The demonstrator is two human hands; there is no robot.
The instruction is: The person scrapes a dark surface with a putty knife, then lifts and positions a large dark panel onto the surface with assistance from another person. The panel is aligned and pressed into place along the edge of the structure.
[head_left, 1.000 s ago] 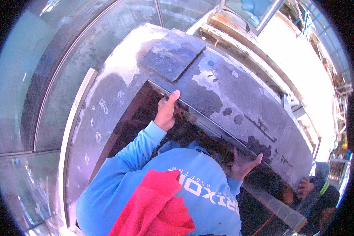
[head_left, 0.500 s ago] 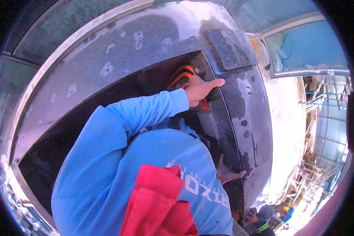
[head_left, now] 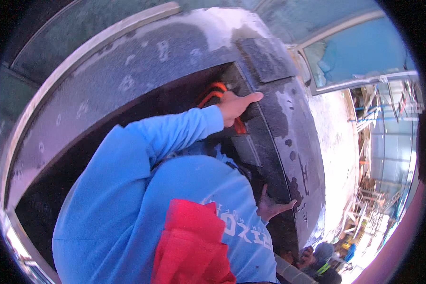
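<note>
A dark grey, stone-like slab with wet-looking patches runs down the right side of a dark opening. My left hand grips its inner edge near the top, the thumb laid over the upper face and the fingers hidden below. Orange bent tubes or straps show right beside that hand. Farther down the same edge is my right hand, its thumb on the upper face; most of its fingers are in shadow. My blue sleeve and top, with a red cloth in front, cover much of the opening.
A smaller flat dark piece lies on the slab's far end. Chalk-like marks dot the curved dark surface at left. A blue-paned frame stands at upper right. At lower right, another person is close by the slab's end, near scattered timber.
The view has shifted slightly, moving the slab and opening a little left in the picture. Both my hands keep their places on the slab's edge.
</note>
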